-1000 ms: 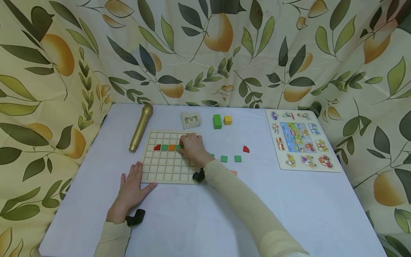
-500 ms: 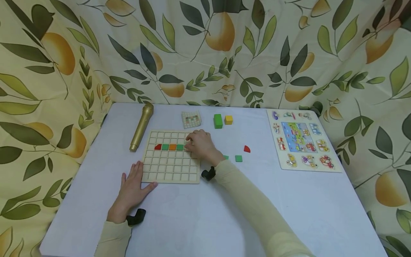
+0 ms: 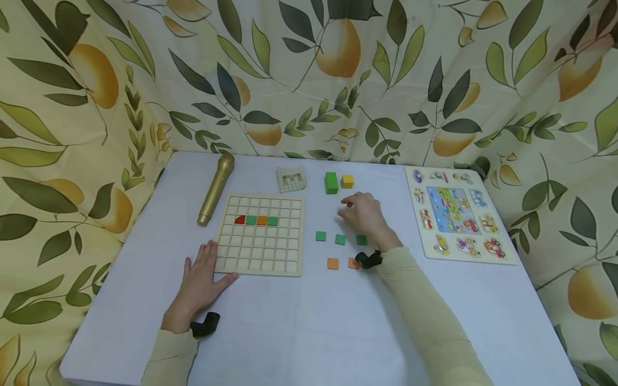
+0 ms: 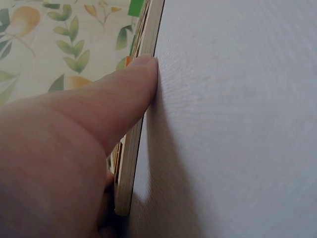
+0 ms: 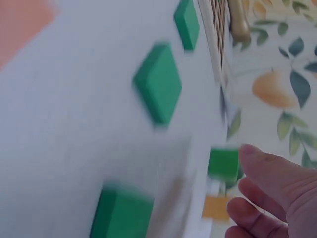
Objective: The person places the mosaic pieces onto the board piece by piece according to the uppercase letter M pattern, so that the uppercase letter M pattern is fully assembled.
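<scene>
Since a second ago, the right hand has left the wooden grid board and moved off to the loose tiles beside the board's right edge. It now hovers over the table, fingers relaxed and holding nothing, just above a row of three green tiles. Two orange tiles lie nearer the front edge, the second partly hidden by the wrist. A red quarter-round piece seen earlier is now out of sight, probably under the hand.

The left hand lies flat at the board's front left corner; the left wrist view shows the thumb pressed against the board's thin edge, holding it steady.

On the board, one row holds four tiles: red, green, orange, green, reading from the left.

Toward the back edge sit a gold toy microphone, a small pattern card, a tall green block and a yellow cube. A picture puzzle lies by the right edge.

To pick a tile cleanly, it would help to pinch it by opposite edges, lift it straight up, and keep the left thumb firm against the board.
</scene>
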Demonstrator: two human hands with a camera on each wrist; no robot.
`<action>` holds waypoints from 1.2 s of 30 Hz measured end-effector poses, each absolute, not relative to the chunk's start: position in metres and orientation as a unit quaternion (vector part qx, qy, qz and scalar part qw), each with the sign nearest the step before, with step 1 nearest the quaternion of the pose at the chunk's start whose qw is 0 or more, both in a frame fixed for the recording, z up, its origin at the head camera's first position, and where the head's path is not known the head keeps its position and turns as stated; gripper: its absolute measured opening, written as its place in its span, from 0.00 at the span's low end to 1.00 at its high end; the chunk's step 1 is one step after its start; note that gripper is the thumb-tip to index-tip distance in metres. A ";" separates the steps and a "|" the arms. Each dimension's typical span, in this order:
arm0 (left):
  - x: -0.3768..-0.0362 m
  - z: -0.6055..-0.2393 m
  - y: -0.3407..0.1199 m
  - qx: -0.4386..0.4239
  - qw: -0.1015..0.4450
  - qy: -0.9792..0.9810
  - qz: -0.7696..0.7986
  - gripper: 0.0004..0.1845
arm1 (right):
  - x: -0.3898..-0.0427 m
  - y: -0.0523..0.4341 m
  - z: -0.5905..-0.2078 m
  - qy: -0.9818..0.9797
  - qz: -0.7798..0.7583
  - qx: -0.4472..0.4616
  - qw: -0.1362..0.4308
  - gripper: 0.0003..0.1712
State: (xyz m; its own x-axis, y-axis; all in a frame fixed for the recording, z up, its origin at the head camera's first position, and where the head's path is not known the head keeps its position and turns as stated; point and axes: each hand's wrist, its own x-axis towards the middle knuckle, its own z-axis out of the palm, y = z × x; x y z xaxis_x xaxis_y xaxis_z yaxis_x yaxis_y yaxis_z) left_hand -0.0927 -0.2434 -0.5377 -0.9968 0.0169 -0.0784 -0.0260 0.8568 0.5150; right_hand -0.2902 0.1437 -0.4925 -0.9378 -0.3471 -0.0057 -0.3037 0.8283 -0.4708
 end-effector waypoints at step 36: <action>-0.094 -0.539 -0.244 -0.007 0.037 0.963 0.266 0.55 | -0.275 0.189 -0.495 0.959 -0.242 -0.123 0.078 0.15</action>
State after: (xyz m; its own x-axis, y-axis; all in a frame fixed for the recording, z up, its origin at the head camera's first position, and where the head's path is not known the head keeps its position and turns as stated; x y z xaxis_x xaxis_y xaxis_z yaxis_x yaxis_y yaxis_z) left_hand -0.0939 -0.2441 -0.5393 -0.9972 0.0053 -0.0747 -0.0337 0.8584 0.5120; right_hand -0.2749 0.1889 -0.4949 -0.9578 -0.2728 -0.0903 -0.1974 0.8530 -0.4832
